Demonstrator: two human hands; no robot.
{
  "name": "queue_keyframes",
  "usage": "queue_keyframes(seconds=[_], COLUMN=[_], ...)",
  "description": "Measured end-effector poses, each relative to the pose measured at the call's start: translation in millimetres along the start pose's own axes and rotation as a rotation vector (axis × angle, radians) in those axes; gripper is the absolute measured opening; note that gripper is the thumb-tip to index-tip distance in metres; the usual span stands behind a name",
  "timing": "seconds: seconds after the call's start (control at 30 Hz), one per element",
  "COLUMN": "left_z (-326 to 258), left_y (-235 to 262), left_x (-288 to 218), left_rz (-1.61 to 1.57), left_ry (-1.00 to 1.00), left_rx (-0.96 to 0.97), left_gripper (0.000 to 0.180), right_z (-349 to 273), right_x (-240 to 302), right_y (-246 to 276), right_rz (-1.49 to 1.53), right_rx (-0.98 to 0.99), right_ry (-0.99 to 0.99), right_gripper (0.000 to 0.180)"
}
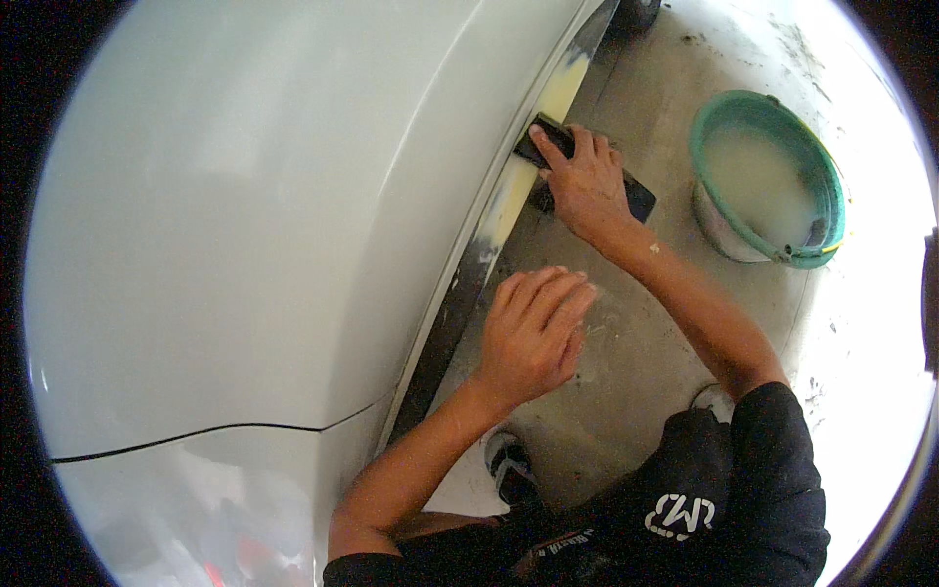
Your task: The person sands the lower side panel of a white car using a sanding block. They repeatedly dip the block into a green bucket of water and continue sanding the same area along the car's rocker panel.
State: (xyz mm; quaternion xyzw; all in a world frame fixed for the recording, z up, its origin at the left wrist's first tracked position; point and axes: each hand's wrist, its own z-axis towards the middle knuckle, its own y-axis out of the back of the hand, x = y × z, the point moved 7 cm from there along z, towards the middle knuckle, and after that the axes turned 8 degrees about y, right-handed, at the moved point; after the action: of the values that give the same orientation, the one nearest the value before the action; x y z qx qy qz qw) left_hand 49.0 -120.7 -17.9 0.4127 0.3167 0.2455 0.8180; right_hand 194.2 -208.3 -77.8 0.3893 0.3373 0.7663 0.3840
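Observation:
My right hand (587, 186) presses a dark, flat sanding block (544, 144) against the lower edge of a white car panel (264, 225). Its index finger lies along the top of the block, and the other fingers bend over the side. Beyond the knuckles a black end (640, 199) sticks out; whether it belongs to the same block I cannot tell. Under the block runs a strip of pale yellow filler (511, 201) on the sill. My left hand (533, 333) hovers beside the dark sill, fingers loosely bent, with nothing visible in it.
To the right, a green-rimmed bucket (700, 147) of cloudy water stands on the stained concrete floor (636, 333). A dark tyre (641, 14) shows at the top. My shoe (511, 465) is below the left hand. A panel gap (196, 430) crosses the car's side.

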Motion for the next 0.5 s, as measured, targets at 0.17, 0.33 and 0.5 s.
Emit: queue_keyframes(seconds=[0.17,0.33,0.5], left_z=[-3,-2,-6], left_y=[7,12,14], left_x=[-5,-7,-6], left_rz=[-0.034,-0.041,-0.044], left_ry=[-0.026,-0.027,-0.019], left_rx=[0.002,-0.012,-0.014], left_gripper=[0.035,0.031,0.03], right_z=[-25,-37,-32], right_x=[36,45,36], right_y=[-10,-17,-5], right_rz=[0.027,0.046,0.129], right_rx=[-0.02,0.03,-0.073], right_ry=[0.183,0.185,0.111], right_gripper=[0.062,0.068,0.071])
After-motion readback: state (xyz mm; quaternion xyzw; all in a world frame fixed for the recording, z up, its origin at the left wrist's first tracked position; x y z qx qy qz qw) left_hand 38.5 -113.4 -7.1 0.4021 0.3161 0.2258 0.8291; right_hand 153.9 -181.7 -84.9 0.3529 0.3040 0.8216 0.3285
